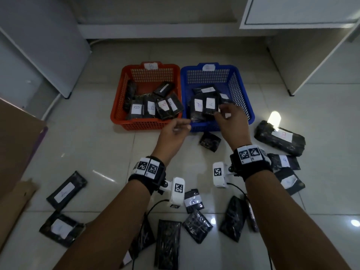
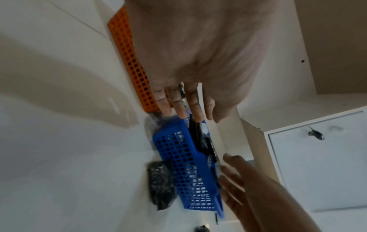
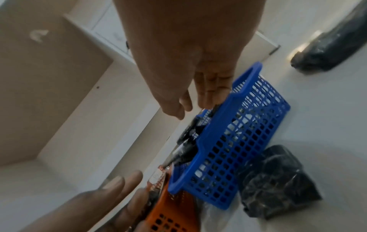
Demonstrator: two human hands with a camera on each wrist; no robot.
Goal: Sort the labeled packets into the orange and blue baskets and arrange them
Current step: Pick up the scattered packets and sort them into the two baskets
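An orange basket (image 1: 152, 75) and a blue basket (image 1: 239, 90) stand side by side on the tiled floor. Both hold black packets with white labels: orange basket packets (image 1: 150, 108), blue basket packets (image 1: 204, 106). My right hand (image 1: 221, 112) hovers over the blue basket's front, fingers spread and loose at the labeled packets, gripping nothing. My left hand (image 1: 185, 124) hangs above the front rims where the baskets meet, relaxed and empty. The right wrist view shows straight fingers (image 3: 206, 94) at the blue basket rim (image 3: 218, 125). The left wrist view shows straight fingers (image 2: 178, 106) above the blue basket (image 2: 184, 157).
Several loose black packets lie on the floor: one small (image 1: 210, 142) before the blue basket, a large one (image 1: 280, 137) at right, others at left (image 1: 66, 190) and near my forearms (image 1: 193, 200). Cardboard (image 1: 17, 149) lies at left; cabinets (image 1: 311, 55) stand behind.
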